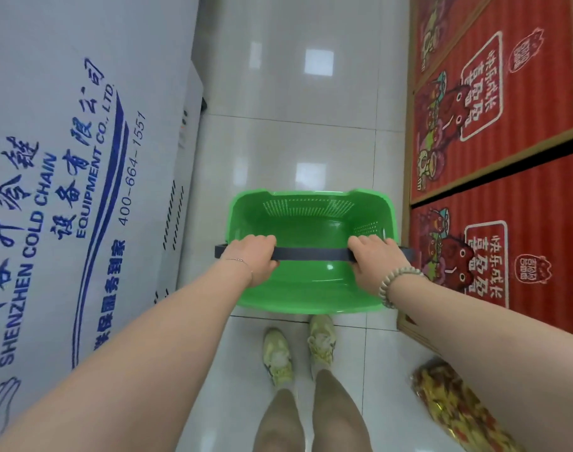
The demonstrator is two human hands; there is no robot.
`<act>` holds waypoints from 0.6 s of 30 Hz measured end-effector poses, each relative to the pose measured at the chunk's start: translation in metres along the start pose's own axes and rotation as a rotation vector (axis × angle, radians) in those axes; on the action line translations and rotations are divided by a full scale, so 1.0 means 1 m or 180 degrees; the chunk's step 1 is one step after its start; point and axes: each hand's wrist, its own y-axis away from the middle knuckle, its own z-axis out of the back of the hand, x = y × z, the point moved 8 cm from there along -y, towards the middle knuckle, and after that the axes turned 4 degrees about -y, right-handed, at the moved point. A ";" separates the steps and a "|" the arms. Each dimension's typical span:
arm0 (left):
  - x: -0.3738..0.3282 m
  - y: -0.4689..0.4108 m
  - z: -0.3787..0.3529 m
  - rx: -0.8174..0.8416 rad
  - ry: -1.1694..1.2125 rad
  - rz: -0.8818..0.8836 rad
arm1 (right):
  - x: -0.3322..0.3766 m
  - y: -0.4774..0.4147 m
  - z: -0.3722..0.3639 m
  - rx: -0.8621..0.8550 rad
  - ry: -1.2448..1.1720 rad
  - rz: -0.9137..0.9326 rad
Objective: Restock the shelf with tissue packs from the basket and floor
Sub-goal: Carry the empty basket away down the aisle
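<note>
One green perforated plastic basket [311,220], centre aisle, near. I count two hands, left hand [255,256] and right hand [376,259], fingers wrapped round its single dark grey handle bar [312,254]. Three red printed cartons [507,109] right.

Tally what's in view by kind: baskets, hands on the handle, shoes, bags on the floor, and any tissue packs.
Green basket: 1
Hands gripping its dark handle: 2, left hand and right hand
Shoes: 2, one and the other
Yellow-and-red bag on the floor: 1
Tissue packs: 0 in view; the basket holds nothing
Total: 6
</note>
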 end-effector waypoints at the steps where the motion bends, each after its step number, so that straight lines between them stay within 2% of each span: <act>1: -0.001 -0.004 -0.003 -0.0004 -0.0002 -0.0006 | -0.002 -0.003 -0.004 -0.0002 0.0009 0.0011; 10: 0.004 -0.034 -0.039 0.0001 0.0001 0.0065 | -0.012 -0.027 -0.047 0.0163 -0.0042 0.0032; 14: -0.007 -0.042 -0.045 -0.0098 0.0014 -0.0067 | -0.027 -0.027 -0.061 0.0251 -0.0110 -0.0198; 18: -0.013 -0.044 -0.050 -0.0080 0.0080 0.0042 | -0.032 -0.026 -0.067 0.0294 -0.0189 -0.0307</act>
